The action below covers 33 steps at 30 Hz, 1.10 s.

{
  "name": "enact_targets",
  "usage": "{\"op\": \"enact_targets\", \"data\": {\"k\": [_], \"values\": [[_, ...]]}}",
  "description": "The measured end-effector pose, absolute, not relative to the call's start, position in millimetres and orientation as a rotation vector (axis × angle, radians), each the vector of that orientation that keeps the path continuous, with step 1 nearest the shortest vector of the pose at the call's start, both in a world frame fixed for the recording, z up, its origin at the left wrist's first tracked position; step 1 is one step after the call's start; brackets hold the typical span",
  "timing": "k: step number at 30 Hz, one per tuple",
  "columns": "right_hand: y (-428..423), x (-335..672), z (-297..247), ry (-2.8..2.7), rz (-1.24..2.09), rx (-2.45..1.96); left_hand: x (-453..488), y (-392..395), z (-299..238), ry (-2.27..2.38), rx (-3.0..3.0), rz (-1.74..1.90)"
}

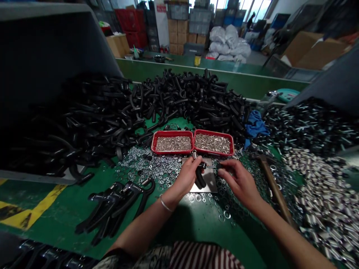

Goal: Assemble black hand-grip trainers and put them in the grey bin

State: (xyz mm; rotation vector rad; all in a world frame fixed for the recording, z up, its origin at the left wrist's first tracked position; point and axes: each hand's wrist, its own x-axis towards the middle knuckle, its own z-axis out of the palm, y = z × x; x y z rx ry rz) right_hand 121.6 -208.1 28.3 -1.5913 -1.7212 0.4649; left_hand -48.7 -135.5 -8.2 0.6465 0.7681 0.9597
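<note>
My left hand point(185, 176) is closed round a curved black handle point(200, 180), held over a flat metal plate point(211, 184). A coil spring point(195, 154) stands up at the handle's top end. In the fingers of my right hand point(240, 181) is a black-headed metal bolt point(212, 167), its thin shank pointing left at the handle. Whether its tip is inside the handle I cannot tell. Just beyond my hands, two red trays point(153, 150) stand side by side: one holds tiny metal parts, the other small pins point(213, 143).
Washers point(159, 168) lie scattered round the plate. A hammer point(273, 186) lies to the right, beside heaps of metal sleeves point(316, 186) and black-headed bolts point(311, 119). Black handles point(179, 93) are piled behind the trays, with a smaller group point(120, 205) at front left. A blue cloth point(255, 124) lies at right.
</note>
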Motion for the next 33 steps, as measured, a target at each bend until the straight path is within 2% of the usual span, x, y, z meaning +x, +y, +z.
{"op": "enact_targets", "data": {"k": [8,17,19,22,24,27,30,31,33], "values": [[-205.2,120.3,14.9,-1.926,0.451,-1.457,-49.3,-138.9,-11.4,0.735,0.823,0.925],[-201.3,115.0,11.7,-1.91,0.413,-1.352,-51.9,-142.7,-0.7,0.753,0.877,0.937],[-197.4,109.5,10.8,-1.781,0.583,-1.405,-54.6,-141.7,0.0,0.842,1.055,0.959],[-192.4,98.0,10.5,-1.467,1.066,-1.466,-57.7,-138.5,-2.3,1.029,1.37,1.016],[-191.2,91.6,11.0,-1.387,1.179,-1.471,-59.3,-135.9,-5.2,1.091,1.482,1.036],[-192.5,89.0,11.1,-1.339,1.272,-1.465,-61.8,-132.1,-9.9,1.05,1.66,1.061],[-194.0,93.9,9.1,-1.232,1.715,-1.382,-64.0,-129.4,-13.9,0.941,1.873,1.029],[-194.1,96.0,8.0,-1.246,1.753,-1.39,-64.4,-128.8,-14.9,0.931,1.891,1.014],[-194.2,99.0,5.8,-1.357,1.543,-1.488,-64.6,-128.1,-16.3,0.958,1.855,1.006]]}}
